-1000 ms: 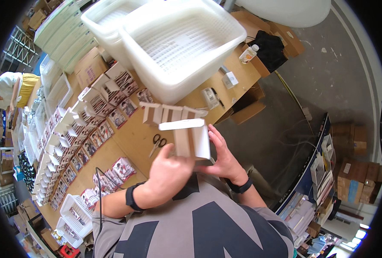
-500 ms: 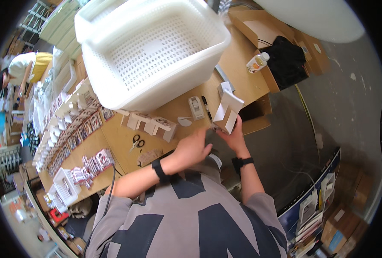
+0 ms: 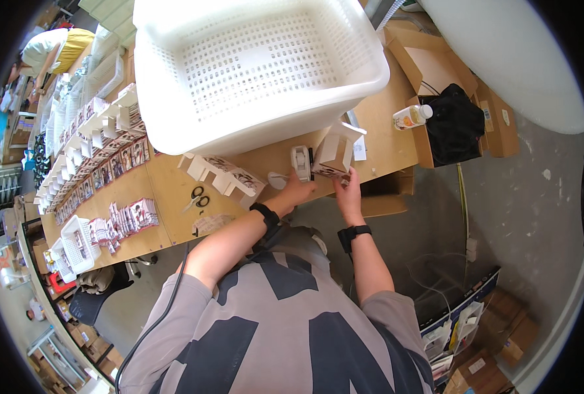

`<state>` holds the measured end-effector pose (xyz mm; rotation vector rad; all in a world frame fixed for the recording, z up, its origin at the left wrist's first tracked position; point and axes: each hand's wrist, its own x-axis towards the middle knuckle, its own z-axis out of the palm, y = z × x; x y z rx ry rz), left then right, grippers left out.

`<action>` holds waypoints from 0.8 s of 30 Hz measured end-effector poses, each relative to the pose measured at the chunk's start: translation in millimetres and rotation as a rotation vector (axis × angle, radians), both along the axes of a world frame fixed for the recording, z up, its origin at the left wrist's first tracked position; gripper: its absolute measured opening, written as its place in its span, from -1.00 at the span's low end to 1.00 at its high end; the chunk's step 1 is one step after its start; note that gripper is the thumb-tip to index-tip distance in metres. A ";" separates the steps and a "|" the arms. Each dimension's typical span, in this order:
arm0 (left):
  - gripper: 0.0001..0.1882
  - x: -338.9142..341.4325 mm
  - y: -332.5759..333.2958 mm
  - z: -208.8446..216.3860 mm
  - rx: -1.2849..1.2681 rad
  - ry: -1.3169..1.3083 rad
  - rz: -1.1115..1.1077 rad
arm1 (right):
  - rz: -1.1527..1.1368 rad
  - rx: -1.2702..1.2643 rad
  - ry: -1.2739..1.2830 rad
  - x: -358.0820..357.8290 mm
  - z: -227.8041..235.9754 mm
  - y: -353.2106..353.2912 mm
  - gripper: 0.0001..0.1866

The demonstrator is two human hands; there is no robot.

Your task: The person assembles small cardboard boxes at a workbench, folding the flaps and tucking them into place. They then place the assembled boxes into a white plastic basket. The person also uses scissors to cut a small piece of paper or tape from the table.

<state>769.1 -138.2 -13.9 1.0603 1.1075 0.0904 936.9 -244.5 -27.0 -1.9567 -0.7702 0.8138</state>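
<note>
White basket (image 3: pixel 259 131) blocks beyond carton (image 3: pixel 332 154); free tabletop (image 3: pixel 390 148) left of bottle (image 3: pixel 409 118)

Left forearm (image 3: pixel 234 240) slanting rightward, left grip (image 3: pixel 297 191) near right grip (image 3: pixel 349 199) but apart, right forearm (image 3: pixel 372 268) stretched forward

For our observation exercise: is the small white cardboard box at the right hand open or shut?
Open: the box has its flap sticking out.

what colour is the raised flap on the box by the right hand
White flap, best seen in the head view.
</note>
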 end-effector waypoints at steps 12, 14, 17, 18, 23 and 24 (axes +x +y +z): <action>-0.09 37.9 9.4 -36.1 -0.004 -0.108 0.137 | -0.042 0.089 0.300 16.5 -10.7 9.5 -0.39; -0.08 35.0 13.0 -9.7 0.030 -0.060 0.092 | -0.052 0.103 0.328 19.7 -12.0 7.8 -0.34; -0.11 25.0 8.7 -25.7 0.084 -0.098 0.063 | -0.072 -0.004 0.264 18.7 -11.9 1.2 -0.32; -0.12 18.0 -1.1 -25.4 0.176 0.008 0.034 | -0.069 -0.027 0.241 15.3 -11.7 -2.8 -0.31; -0.17 -32.9 -9.8 56.0 0.300 0.143 -0.468 | 0.038 -0.148 0.040 -17.2 -7.0 -25.0 -0.70; -0.19 -45.2 -3.1 95.2 0.204 0.062 -0.515 | 0.111 -0.169 0.151 -22.2 2.5 -26.6 -0.71</action>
